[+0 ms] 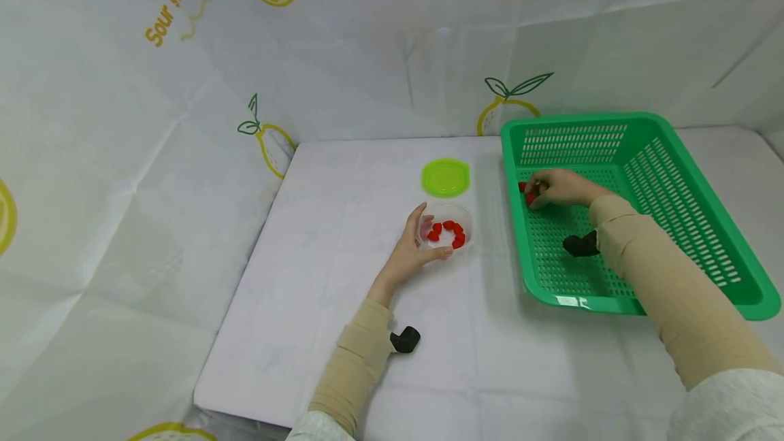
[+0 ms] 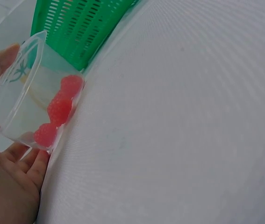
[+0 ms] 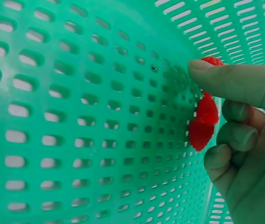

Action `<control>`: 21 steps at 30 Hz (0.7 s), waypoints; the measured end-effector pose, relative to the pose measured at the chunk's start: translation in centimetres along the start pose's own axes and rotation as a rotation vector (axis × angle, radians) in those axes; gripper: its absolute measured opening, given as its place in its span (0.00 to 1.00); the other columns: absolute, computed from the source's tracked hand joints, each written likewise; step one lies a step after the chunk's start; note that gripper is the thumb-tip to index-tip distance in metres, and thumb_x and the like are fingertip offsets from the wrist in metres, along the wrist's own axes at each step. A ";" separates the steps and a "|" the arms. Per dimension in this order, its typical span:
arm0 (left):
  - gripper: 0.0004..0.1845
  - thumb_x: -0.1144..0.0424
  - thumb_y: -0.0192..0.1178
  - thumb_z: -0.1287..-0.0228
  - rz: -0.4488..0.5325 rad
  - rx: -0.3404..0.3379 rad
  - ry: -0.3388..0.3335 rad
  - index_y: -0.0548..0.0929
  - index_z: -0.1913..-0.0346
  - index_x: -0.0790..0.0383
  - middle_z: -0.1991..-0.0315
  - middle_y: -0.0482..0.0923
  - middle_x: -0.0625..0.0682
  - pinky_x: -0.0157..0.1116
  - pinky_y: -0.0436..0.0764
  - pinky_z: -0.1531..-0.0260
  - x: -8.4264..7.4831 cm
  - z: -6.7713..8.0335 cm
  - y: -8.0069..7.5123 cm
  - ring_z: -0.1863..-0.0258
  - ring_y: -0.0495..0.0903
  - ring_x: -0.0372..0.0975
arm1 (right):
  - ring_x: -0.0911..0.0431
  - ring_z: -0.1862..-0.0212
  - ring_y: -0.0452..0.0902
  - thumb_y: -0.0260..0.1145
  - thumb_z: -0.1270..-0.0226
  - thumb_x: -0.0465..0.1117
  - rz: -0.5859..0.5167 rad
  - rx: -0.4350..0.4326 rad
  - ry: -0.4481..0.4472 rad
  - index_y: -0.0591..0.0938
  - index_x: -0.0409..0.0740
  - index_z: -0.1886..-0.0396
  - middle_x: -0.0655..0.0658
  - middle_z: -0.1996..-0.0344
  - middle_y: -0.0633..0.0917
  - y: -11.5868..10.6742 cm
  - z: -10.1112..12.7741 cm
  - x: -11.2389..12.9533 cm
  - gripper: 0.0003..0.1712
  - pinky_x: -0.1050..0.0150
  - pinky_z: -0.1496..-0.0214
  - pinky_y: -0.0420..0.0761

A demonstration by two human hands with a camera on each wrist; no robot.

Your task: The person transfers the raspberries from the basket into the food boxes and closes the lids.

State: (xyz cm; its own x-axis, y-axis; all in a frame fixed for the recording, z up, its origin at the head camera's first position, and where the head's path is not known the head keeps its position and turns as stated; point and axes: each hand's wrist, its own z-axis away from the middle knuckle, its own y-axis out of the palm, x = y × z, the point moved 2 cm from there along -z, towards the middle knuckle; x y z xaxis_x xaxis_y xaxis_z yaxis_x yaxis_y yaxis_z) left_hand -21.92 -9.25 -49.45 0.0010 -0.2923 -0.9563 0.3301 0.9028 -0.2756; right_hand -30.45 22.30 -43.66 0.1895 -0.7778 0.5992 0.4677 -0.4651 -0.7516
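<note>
My left hand (image 1: 409,250) grips a clear plastic cup (image 2: 17,109), thumb on one side and fingers on the other. Several red raspberries (image 1: 458,231) lie on the bottom of the cup, which stands on the table. My right hand (image 1: 559,188) reaches into the green basket (image 1: 525,250) near its left wall. Its fingers are curled, and its thumb presses against a raspberry (image 3: 212,60) that is partly hidden behind it. More raspberries (image 3: 201,133) lie just beside the fingertips on the perforated basket floor.
A bright green lid (image 1: 446,177) lies on the white table (image 1: 318,250) behind the cup. The basket's raised rim stands to the right of the cup. A black wrist camera (image 1: 405,339) sticks out from the left forearm, another (image 1: 580,244) from the right.
</note>
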 end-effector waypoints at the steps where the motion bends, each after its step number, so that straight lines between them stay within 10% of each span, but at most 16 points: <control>1: 0.51 0.49 0.70 0.51 -0.001 0.001 0.000 0.46 0.31 0.28 0.32 0.60 0.39 0.52 0.58 0.32 0.0 0.0 0.0 0.30 0.56 0.37 | 0.56 0.77 0.60 0.65 0.41 0.37 -0.010 0.005 0.000 0.75 0.35 0.52 0.48 0.81 0.67 0.0 0.1 0.2 0.19 0.62 0.72 0.64; 21: 0.50 0.50 0.70 0.52 0.007 -0.003 -0.004 0.47 0.33 0.25 0.33 0.60 0.38 0.49 0.58 0.31 -0.1 0.2 0.0 0.31 0.57 0.36 | 0.54 0.70 0.64 0.66 0.42 0.36 -0.192 0.029 0.038 0.71 0.39 0.49 0.45 0.76 0.70 -0.9 1.7 2.0 0.21 0.59 0.64 0.68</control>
State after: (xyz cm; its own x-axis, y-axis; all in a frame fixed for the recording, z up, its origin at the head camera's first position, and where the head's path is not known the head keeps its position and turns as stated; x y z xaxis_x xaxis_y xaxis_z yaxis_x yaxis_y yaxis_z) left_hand -21.73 -9.30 -49.32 0.0068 -0.2872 -0.9578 0.3272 0.9058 -0.2693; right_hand -29.02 21.89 -41.32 0.0623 -0.6917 0.7195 0.5173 -0.5941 -0.6160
